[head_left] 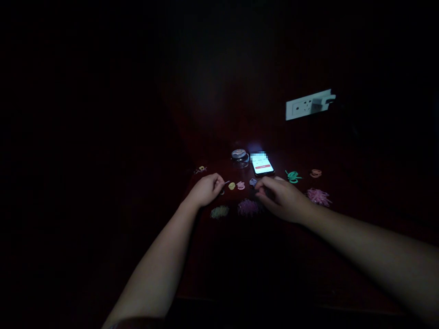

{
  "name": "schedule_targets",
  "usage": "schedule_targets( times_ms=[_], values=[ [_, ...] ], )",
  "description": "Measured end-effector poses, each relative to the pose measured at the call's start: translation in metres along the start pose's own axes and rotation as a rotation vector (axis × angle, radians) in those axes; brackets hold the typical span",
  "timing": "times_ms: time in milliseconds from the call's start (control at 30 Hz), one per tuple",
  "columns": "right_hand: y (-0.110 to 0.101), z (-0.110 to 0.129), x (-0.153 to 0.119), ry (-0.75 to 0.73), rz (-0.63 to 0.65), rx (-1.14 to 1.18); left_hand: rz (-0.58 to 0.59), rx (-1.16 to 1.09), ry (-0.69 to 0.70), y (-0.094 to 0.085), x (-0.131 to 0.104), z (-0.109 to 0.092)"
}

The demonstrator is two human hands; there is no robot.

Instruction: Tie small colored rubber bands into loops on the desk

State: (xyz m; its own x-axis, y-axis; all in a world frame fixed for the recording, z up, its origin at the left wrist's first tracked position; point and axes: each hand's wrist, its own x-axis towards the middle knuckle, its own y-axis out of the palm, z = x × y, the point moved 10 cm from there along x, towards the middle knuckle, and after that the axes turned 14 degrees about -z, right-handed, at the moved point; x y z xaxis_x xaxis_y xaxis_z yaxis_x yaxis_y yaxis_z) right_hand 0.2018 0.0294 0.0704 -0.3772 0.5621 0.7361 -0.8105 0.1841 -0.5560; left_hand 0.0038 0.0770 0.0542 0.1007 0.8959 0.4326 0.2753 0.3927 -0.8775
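Note:
My left hand (209, 188) rests on the dark table with its fingers pinched together, and a thin pale purple elastic band (227, 182) sticks out from the fingertips. My right hand (279, 196) has its thumb and forefinger closed beside a small lavender group of elastic bands (253, 183); whether anything is between them is hidden. Between the hands lie a yellow bunch of bands (232, 186) and a light pink bunch (240, 185). Nearer to me are a yellow-green pile of bands (219, 212) and a larger purple pile (248, 207).
Behind the bands stand a clear lidded jar (239, 157) and a lit phone (262, 164). Green bands (293, 177), orange bands (316, 173) and a pink pile (318, 196) lie right; a few mixed bands (200, 169) lie left. A socket strip (303, 107) is on the wall.

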Motion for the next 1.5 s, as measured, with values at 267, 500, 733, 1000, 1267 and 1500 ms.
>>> schedule_targets(
  times_ms=[267,500,733,1000,1267,1500],
  values=[
    [0.009,0.014,-0.001,-0.067,0.038,0.051,-0.028,-0.350,0.471,-0.024,-0.036,-0.117],
    [0.011,0.015,-0.001,-0.121,0.028,0.071,-0.064,-0.375,0.428,-0.024,-0.030,-0.101],
    [0.007,0.009,0.000,-0.028,0.025,0.066,-0.173,-0.350,0.395,-0.030,-0.027,-0.090],
    [0.009,0.018,-0.002,-0.145,0.023,0.086,-0.144,-0.390,0.470,-0.033,-0.034,-0.107],
    [0.002,0.017,0.001,-0.101,0.002,0.062,-0.177,-0.377,0.503,-0.038,-0.036,-0.107],
    [0.006,0.022,-0.002,-0.149,0.003,0.085,-0.180,-0.420,0.547,-0.042,-0.040,-0.118]
  ],
)
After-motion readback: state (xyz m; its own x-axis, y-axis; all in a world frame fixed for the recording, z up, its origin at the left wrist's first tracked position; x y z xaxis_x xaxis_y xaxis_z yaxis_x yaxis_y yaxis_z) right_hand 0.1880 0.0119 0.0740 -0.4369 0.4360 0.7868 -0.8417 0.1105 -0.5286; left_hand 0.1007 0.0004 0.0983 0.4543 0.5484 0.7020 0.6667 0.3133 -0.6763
